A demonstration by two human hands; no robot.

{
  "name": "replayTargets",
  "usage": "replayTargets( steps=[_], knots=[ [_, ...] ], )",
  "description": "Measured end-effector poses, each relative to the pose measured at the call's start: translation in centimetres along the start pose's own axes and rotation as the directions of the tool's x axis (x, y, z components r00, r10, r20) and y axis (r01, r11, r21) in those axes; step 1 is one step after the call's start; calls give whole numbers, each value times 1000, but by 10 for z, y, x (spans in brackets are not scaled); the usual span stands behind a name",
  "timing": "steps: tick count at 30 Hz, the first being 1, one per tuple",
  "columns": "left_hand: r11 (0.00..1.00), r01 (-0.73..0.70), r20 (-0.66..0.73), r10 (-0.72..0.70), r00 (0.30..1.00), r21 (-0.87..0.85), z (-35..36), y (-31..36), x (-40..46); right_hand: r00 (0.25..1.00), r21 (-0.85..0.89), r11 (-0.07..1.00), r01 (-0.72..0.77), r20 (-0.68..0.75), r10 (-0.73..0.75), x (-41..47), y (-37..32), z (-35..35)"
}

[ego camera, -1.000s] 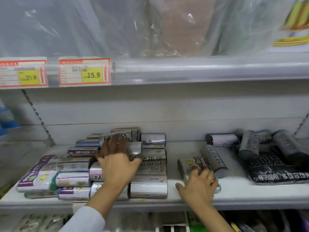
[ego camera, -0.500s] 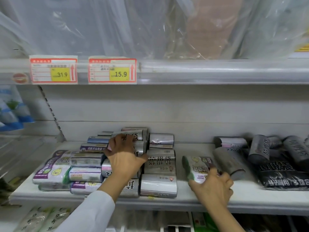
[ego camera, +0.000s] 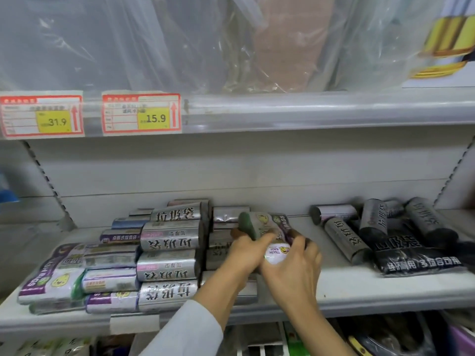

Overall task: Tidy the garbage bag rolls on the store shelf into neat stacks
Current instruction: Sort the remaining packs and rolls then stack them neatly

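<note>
Garbage bag rolls, silver and purple plastic packs [ego camera: 169, 255], stacked at shelf left; loose dark rolls [ego camera: 344, 237] at right. Green-ended purple pack [ego camera: 264, 227] lifted mid-shelf, gripped by left hand [ego camera: 246, 255] and right hand [ego camera: 295, 268]. Probably being carried; next, laying flat on matching stack. Fingertips hidden behind pack.

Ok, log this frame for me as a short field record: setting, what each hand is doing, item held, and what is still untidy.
setting: store shelf under price tags
left hand: grips the green-ended pack
right hand: grips the same pack
item held: green-ended pack, raised off the shelf, marked TRASH BAGS
tidy part: silver rolls stacked at left
untidy part: dark rolls lying at mixed angles at right
</note>
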State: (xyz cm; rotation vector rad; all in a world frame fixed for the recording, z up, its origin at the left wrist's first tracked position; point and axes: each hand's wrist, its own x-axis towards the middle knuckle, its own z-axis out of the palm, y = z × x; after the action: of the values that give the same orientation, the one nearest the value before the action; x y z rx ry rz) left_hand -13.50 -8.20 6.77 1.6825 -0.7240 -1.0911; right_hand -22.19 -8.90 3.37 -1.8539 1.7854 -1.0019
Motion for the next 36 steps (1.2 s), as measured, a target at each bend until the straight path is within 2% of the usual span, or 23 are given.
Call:
replayTargets(
  steps=[3, 5, 6, 7, 9, 11, 13, 15, 18, 20, 22, 23, 26, 28, 30, 33, 36],
  knots=[
    [996, 38, -61, -43, 997, -84, 5, 0, 8, 979, 97, 994, 59, 189, -76, 7, 12, -9],
    [991, 17, -129, -34, 991, -132, -4, 4, 9, 950, 236, 971, -40, 309, -36, 30, 36, -14],
    [986, 9, -148, -33, 988, -164, -13, 6, 10, 952, 258, 960, -112, 304, 29, 46, 51, -16],
    [983, -11, -163, -20, 986, -183, -25, 9, 10, 959, 193, 968, -159, 264, 105, 63, 68, -15],
    [985, -65, -212, 31, 977, -159, -51, 16, 5, 961, -155, 963, -220, 134, 241, 92, 99, -9],
    [979, -111, -274, 61, 960, -172, -78, 21, 0, 976, -322, 922, -216, -49, 211, 110, 115, 2],
    [970, -145, -327, 76, 942, -194, -100, 23, -4, 965, -395, 881, -259, -135, 223, 119, 116, 7],
    [954, -199, -368, 106, 924, -225, -119, 21, -9, 954, -469, 831, -299, -125, 273, 125, 114, 8],
    [919, -243, -402, 104, 910, -310, -137, 17, -15, 933, -477, 804, -356, -138, 331, 133, 107, 11],
    [898, -258, -418, 94, 903, -356, -148, 16, -19, 929, -433, 822, -370, -149, 339, 133, 94, 14],
    [871, -301, -446, 108, 888, -389, -161, 14, -19, 957, -452, 845, -287, -91, 276, 130, 70, 14],
    [858, -319, -462, 111, 880, -402, -168, 14, -19, 979, -454, 868, -200, -54, 197, 128, 54, 14],
    [841, -362, -519, 116, 847, -402, -193, 10, -24, 992, -258, 962, 93, 108, -67, 120, 0, 16],
    [839, -390, -562, 126, 818, -380, -214, 5, -27, 949, -134, 969, 208, 269, -166, 113, -31, 21],
    [826, -414, -598, 120, 793, -384, -235, -2, -30, 876, -128, 945, 302, 429, -222, 102, -51, 31],
    [811, -429, -653, 78, 753, -398, -262, -12, -35, 767, -171, 905, 390, 604, -217, 82, -62, 42],
    [816, -441, -718, 46, 695, -374, -288, -25, -41, 689, -171, 886, 431, 697, -201, 65, -60, 49]
  ],
)
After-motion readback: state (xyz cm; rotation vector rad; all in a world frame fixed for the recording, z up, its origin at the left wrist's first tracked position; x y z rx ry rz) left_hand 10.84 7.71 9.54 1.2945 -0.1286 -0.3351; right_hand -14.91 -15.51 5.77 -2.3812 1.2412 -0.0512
